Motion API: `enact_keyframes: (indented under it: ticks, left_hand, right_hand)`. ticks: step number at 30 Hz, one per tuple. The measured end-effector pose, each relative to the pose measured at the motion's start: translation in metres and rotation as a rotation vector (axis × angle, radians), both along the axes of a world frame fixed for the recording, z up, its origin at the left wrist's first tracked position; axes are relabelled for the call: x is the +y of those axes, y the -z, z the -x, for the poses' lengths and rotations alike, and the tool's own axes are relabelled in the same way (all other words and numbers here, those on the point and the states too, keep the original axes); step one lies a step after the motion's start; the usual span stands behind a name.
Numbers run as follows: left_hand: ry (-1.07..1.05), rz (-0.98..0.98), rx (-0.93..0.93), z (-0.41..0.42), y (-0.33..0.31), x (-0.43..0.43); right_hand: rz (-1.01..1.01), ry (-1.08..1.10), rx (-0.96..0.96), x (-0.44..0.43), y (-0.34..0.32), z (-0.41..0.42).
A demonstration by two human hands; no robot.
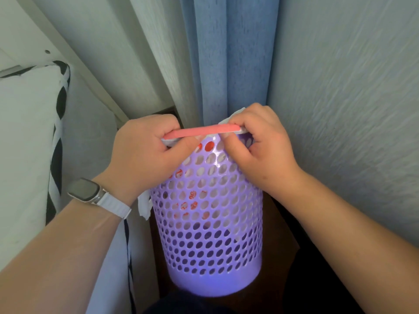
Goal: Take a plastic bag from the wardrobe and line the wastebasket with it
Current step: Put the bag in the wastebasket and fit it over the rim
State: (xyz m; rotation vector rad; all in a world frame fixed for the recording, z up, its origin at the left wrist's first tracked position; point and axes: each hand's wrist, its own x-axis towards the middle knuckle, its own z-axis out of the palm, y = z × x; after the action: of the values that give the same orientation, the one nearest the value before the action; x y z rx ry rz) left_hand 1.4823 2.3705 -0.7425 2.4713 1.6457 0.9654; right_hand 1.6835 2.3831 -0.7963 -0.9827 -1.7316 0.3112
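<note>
Wastebasket [208, 223], lilac and perforated, at 6 o'clock. Plastic bag [144, 206] inside, edge over pink rim [204, 132] at 12. Left hand [147, 152] and right hand [258, 143] curled, pinching bag against rim. Risks tearing if overstretched.

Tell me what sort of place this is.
Probably a bedroom corner in a home. A blue curtain hangs at the back, white bedding with a black pattern lies at the left, and the left hand and right hand pinch a plastic bag at the rim of a purple wastebasket.
</note>
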Motion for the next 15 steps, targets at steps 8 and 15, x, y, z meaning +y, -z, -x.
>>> enact_keyframes:
  ticks: [8,15]
  left_hand:
    - [0.179,-0.044,0.23,-0.012,-0.002,-0.007]
    - [0.181,-0.013,0.139,0.003,-0.011,-0.007]
  right_hand:
    - [0.017,-0.067,-0.02,-0.002,0.001,0.008]
    - [0.107,-0.137,-0.09,0.008,-0.007,-0.019]
